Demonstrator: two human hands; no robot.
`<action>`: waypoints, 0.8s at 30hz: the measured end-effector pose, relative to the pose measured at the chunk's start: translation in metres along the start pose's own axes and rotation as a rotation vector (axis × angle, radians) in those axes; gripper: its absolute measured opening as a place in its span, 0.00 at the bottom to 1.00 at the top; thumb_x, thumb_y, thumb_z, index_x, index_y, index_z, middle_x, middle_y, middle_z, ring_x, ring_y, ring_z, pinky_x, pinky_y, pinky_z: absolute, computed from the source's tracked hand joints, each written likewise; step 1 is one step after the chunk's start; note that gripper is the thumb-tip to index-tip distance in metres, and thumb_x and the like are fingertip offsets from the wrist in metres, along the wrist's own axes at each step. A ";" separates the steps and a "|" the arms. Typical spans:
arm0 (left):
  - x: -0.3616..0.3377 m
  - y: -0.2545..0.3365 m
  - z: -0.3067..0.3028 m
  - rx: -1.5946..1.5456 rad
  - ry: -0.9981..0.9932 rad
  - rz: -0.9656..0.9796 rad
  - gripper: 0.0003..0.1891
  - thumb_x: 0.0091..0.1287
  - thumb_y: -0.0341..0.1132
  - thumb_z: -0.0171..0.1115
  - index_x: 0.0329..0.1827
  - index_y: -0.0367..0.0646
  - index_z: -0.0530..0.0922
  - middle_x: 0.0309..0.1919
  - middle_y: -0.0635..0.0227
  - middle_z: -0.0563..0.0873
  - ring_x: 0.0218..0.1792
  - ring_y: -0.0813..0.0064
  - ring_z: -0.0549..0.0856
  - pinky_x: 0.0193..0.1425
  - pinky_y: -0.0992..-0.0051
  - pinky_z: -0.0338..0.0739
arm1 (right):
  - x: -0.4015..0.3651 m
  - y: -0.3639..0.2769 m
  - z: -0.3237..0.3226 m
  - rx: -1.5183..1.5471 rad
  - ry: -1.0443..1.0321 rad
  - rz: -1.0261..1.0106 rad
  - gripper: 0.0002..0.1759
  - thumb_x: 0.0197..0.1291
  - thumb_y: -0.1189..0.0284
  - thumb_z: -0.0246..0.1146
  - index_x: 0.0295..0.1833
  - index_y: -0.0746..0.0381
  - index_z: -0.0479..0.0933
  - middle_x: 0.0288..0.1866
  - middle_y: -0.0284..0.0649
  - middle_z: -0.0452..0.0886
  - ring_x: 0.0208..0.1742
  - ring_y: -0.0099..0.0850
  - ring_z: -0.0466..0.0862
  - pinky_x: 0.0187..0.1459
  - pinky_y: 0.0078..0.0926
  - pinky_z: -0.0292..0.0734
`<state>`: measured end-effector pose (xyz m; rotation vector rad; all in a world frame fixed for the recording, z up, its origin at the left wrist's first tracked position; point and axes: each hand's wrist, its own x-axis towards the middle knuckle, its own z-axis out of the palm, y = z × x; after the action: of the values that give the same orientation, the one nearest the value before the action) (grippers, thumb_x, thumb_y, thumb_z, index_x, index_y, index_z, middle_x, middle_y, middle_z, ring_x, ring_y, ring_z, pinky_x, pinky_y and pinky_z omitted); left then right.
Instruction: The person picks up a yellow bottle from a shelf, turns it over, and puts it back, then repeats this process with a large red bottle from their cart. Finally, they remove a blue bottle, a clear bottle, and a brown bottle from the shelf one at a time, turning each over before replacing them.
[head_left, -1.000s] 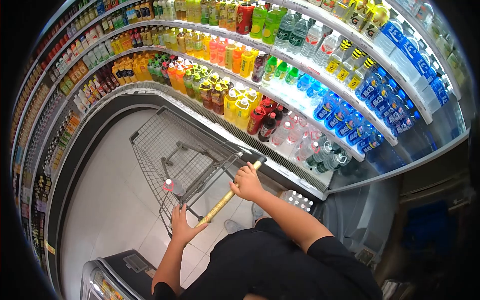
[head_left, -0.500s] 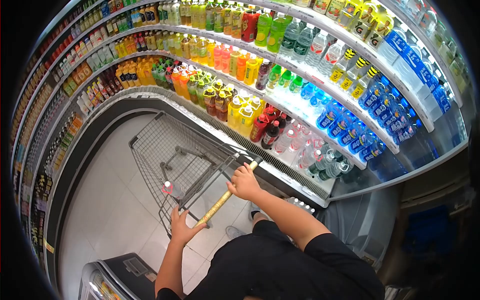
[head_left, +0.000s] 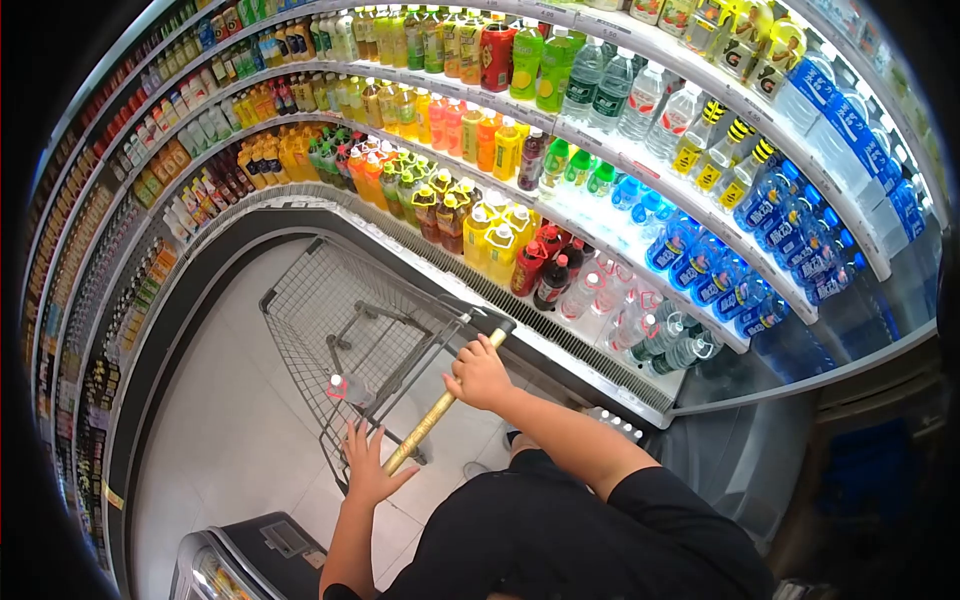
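A grey wire shopping cart [head_left: 300, 320] stands in front of me, with a yellow-gold handle bar [head_left: 432, 425] running diagonally toward me. My right hand [head_left: 480, 373] is wrapped round the upper right part of that bar. At the bar's lower left end, my left hand [head_left: 370, 466] has its fingers spread toward the basket and its thumb close by the bar. Just beyond those fingertips, a clear bottle with a red cap [head_left: 348, 389] lies in the near left part of the cart.
Curving drink shelves [head_left: 400, 75] wrap round the left, front and right, full of bottles. Blue-labelled bottles [head_left: 690, 270] fill the right side. A dark display case [head_left: 265, 550] is at the lower left. Pale tiled floor [head_left: 215, 420] lies left of the cart.
My left hand's fingers have spread and lifted from around the handle's left end. My right hand keeps its grip. The shelves sit slightly lower in view.
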<state>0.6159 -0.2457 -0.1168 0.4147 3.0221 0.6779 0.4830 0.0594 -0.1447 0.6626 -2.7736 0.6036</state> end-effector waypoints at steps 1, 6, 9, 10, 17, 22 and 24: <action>0.004 0.008 0.001 0.026 -0.090 -0.014 0.55 0.49 0.60 0.83 0.75 0.37 0.69 0.77 0.37 0.62 0.82 0.33 0.50 0.80 0.30 0.45 | 0.003 0.001 -0.002 -0.009 -0.046 0.005 0.25 0.68 0.51 0.61 0.35 0.62 0.88 0.39 0.44 0.82 0.55 0.46 0.77 0.76 0.55 0.60; 0.046 0.032 0.014 0.019 -0.061 -0.083 0.57 0.51 0.61 0.82 0.78 0.36 0.65 0.78 0.38 0.61 0.83 0.36 0.50 0.80 0.30 0.41 | 0.020 0.009 -0.007 -0.026 -0.139 -0.026 0.28 0.74 0.50 0.56 0.38 0.61 0.89 0.38 0.42 0.82 0.54 0.44 0.76 0.75 0.51 0.59; 0.073 0.036 0.032 -0.009 0.017 -0.152 0.58 0.51 0.62 0.81 0.78 0.36 0.64 0.78 0.37 0.61 0.84 0.37 0.49 0.80 0.29 0.41 | 0.029 0.015 -0.007 -0.001 -0.163 -0.088 0.29 0.73 0.47 0.56 0.38 0.61 0.88 0.40 0.41 0.82 0.52 0.42 0.76 0.67 0.45 0.63; 0.081 0.035 0.038 -0.022 0.052 -0.191 0.58 0.51 0.62 0.81 0.79 0.36 0.63 0.79 0.37 0.61 0.84 0.38 0.49 0.80 0.29 0.42 | 0.033 0.017 -0.006 0.003 -0.162 -0.096 0.29 0.73 0.47 0.56 0.38 0.61 0.88 0.40 0.41 0.82 0.52 0.42 0.76 0.67 0.45 0.63; 0.103 0.032 0.056 -0.081 0.092 -0.357 0.59 0.46 0.62 0.84 0.77 0.35 0.67 0.81 0.35 0.57 0.82 0.36 0.54 0.82 0.40 0.51 | 0.046 0.036 -0.009 0.148 -0.195 -0.178 0.24 0.70 0.48 0.61 0.39 0.58 0.85 0.38 0.38 0.78 0.48 0.40 0.75 0.64 0.43 0.65; 0.112 0.027 0.052 -0.127 0.082 -0.288 0.49 0.44 0.59 0.87 0.66 0.35 0.79 0.80 0.33 0.57 0.82 0.34 0.55 0.81 0.44 0.59 | 0.055 0.058 -0.004 0.221 -0.214 -0.266 0.23 0.70 0.49 0.62 0.49 0.59 0.85 0.41 0.37 0.80 0.53 0.40 0.76 0.68 0.43 0.64; 0.116 0.027 0.050 -0.127 0.062 -0.339 0.48 0.44 0.57 0.87 0.65 0.34 0.79 0.80 0.34 0.58 0.82 0.36 0.56 0.81 0.47 0.60 | 0.062 0.069 -0.007 0.400 -0.186 -0.346 0.22 0.69 0.52 0.65 0.51 0.61 0.85 0.46 0.41 0.84 0.58 0.42 0.78 0.74 0.47 0.61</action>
<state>0.5148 -0.1709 -0.1457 -0.1228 2.9709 0.8572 0.3975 0.0949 -0.1430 1.3079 -2.6171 1.0724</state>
